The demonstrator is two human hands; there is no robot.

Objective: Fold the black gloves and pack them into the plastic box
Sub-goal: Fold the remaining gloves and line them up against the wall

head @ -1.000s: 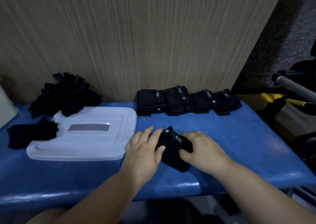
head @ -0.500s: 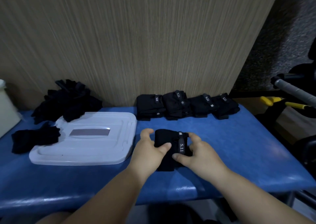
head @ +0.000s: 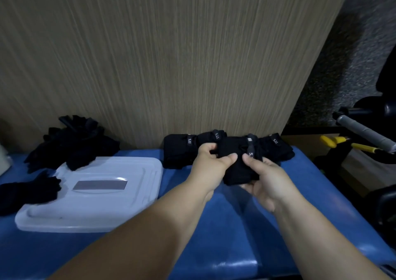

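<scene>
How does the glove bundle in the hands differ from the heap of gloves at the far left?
The held bundle is compact, folded and strapped, gripped by both the left hand and the right hand. The heap is loose, unfolded, fingers splayed, lying untouched against the wall. Both are black.

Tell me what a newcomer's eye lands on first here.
Both hands, left hand and right hand, grip a folded black glove above the blue table. Behind it, folded gloves line the wooden wall. A white plastic lid lies at left.
</scene>
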